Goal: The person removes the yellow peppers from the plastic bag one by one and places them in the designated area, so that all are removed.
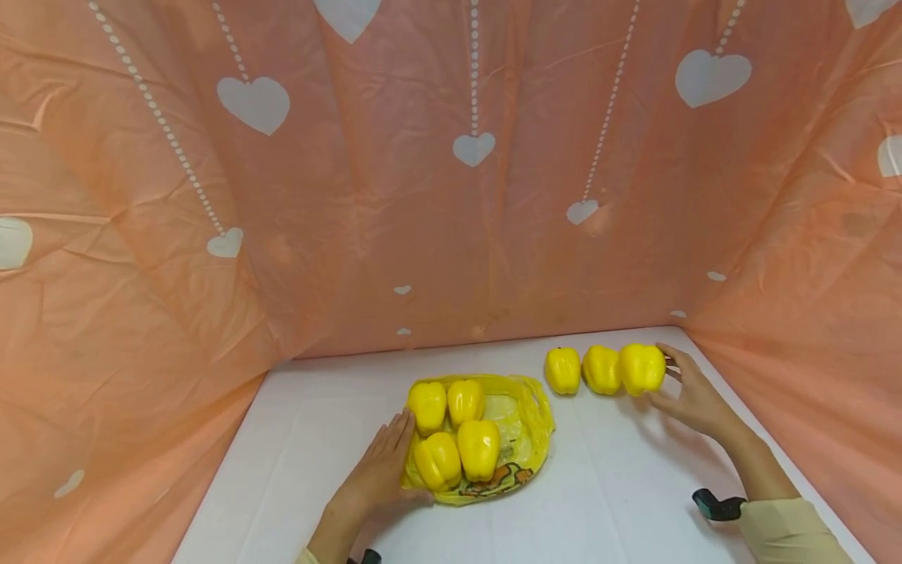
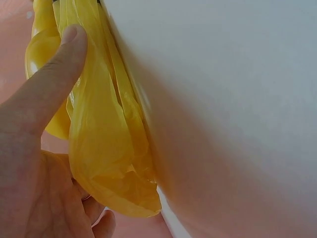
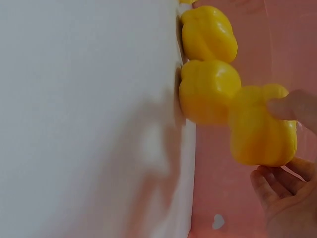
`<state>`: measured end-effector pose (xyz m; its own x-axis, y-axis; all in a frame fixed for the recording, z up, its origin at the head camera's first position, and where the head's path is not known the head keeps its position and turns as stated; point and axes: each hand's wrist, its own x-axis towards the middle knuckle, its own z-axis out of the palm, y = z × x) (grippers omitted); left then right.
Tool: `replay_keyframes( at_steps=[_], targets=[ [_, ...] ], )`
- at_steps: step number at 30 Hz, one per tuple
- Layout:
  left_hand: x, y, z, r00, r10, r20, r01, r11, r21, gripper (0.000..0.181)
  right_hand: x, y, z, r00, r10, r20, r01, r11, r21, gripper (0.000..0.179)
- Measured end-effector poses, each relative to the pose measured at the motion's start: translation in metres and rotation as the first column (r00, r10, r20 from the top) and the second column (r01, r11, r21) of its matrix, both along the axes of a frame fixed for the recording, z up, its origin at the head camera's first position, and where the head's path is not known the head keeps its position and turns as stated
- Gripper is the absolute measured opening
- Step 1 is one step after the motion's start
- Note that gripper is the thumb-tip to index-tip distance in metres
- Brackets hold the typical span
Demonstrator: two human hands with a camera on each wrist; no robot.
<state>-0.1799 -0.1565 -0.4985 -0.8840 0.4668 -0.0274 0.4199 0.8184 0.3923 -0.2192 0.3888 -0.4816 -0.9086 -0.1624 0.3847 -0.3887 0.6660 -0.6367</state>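
Observation:
In the head view my right hand (image 1: 694,399) holds a yellow bell pepper (image 1: 642,369) between thumb and fingers at its right side. The right wrist view shows this bell pepper (image 3: 263,126) raised off the white table, overlapping its neighbour. Two more bell peppers (image 1: 563,370) stand to its left in a row. My left hand (image 1: 380,462) rests along the left side of a yellow plastic bag (image 1: 539,415), fingers extended, thumb along the near edge. Several yellow bell peppers (image 1: 479,450) sit together on the left part of the bag.
A white-covered table (image 1: 296,439) lies under everything. Pink cloth (image 1: 423,235) with white hearts hangs behind it and at both sides. A dark device (image 1: 717,505) sits by the right wrist. The bag's loose folds (image 2: 114,163) droop near the left thumb.

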Motion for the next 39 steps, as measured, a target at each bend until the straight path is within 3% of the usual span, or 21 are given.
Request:
replay_keyframes(
  at_steps=[8,16,27,39],
  targets=[
    [-0.001,0.0,-0.002,1.0,0.004,0.004,-0.004,1.0,0.002,0.13,-0.005,0.008,-0.003,0.999,-0.024,0.034,0.024,1.0,-0.005,0.095],
    [-0.002,-0.001,-0.002,1.0,0.014,0.011,-0.014,1.0,-0.001,0.13,-0.009,0.011,-0.003,0.984,-0.076,0.159,0.073,0.997,0.026,0.098],
    [-0.002,-0.001,-0.004,1.0,0.007,0.013,-0.007,1.0,0.014,0.131,-0.017,0.018,-0.015,0.97,-0.067,0.235,0.067,0.998,0.009,0.095],
    [-0.002,0.0,0.0,1.0,0.006,0.017,-0.006,1.0,0.008,0.13,-0.021,0.016,-0.014,0.95,-0.065,0.304,0.064,0.998,0.014,0.096]
  ],
)
